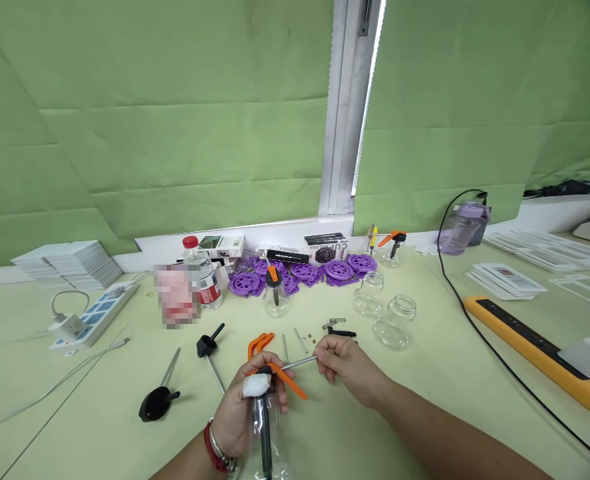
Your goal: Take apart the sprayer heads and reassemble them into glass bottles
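Note:
My left hand (232,417), its thumb wrapped in white, is closed around the neck of a clear spray bottle (275,453) with a black head and dark tube. An orange trigger lever (293,383) juts from that head. Between the fingertips of my right hand (349,363) is a thin metal rod (299,363), its other end reaching the head; fingers hide the exact contact. Just beyond lie loose orange levers (259,343), thin metal pins (301,340), springs (335,323) and a black part (343,333).
Two black pump heads with tubes (157,403) (207,345) lie left. Behind stand an assembled sprayer (275,300), clear glass bottles (393,327), purple plastic parts (247,284) and a red-capped water bottle (209,280). A black cable (479,340) and yellow-orange bar (539,360) lie right.

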A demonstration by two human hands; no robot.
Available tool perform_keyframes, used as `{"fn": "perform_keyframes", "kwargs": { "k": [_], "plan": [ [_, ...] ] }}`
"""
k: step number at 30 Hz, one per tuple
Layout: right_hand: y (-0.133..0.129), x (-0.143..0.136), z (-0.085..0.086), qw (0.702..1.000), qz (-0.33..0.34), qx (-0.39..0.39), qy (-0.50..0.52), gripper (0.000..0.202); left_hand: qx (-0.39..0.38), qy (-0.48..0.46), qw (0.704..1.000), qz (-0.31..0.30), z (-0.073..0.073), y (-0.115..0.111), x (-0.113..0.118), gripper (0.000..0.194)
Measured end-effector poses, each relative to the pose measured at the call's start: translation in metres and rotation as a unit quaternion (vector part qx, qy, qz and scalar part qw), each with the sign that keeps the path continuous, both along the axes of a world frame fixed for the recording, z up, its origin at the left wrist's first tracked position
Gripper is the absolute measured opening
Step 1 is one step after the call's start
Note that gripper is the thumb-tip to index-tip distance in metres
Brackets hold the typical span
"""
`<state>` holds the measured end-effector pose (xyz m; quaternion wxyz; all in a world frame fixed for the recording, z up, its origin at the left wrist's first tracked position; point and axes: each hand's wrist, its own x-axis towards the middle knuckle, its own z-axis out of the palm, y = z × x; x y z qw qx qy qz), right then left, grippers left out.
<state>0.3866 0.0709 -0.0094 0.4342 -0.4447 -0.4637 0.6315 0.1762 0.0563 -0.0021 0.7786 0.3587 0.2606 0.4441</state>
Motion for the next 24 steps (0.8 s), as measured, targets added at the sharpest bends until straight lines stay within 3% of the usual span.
{"fn": "perform_keyframes", "kwargs": {
  "k": [11, 20, 24],
  "plan": [
    [0.0043, 0.0013, -0.0003, 0.999, 0.033, 0.002, 0.042, 0.033, -0.013, -0.01, 1.0, 0.005, -0.0019, 0.0035, -0.0017, 0.022],
    [0.0046, -0.0003, -0.0003, 0.999, 0.009, -0.009, 0.051, 0.031, -0.004, -0.004, 1.0, 0.016, -0.0005, 0.0015, -0.0005, 0.022],
    [0.0079, 0.0041, 0.0007, 1.0, -0.019, 0.02, -0.012, 0.024, -0.012, -0.002, 1.0, 0.015, 0.0022, 0.0023, -0.0007, 0.021]
  ]
}}
